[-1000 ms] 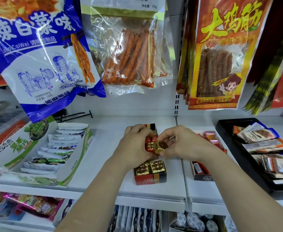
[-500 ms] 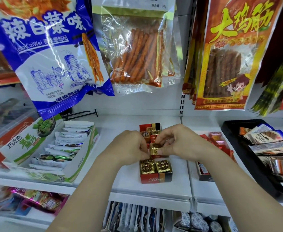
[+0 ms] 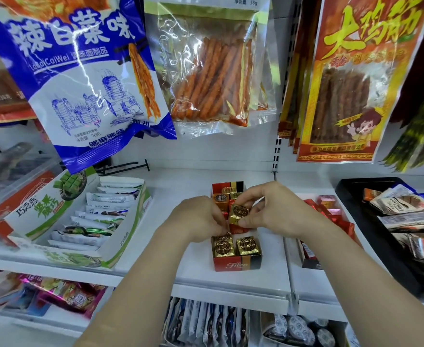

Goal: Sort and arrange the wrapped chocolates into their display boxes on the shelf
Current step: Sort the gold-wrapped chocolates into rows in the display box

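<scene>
chocolate (image 3: 241, 213): shiny gold foil, crinkly
box (image 3: 238, 263): smooth, glossy red and black card
shelf (image 3: 180, 189): smooth white, a bit dull
clear bag (image 3: 205, 71): shiny see-through plastic, wrinkly

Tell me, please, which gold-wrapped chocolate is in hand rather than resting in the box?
The gold chocolate pinched by the right hand above the red box; the two front gold chocolates sit in it.
</scene>
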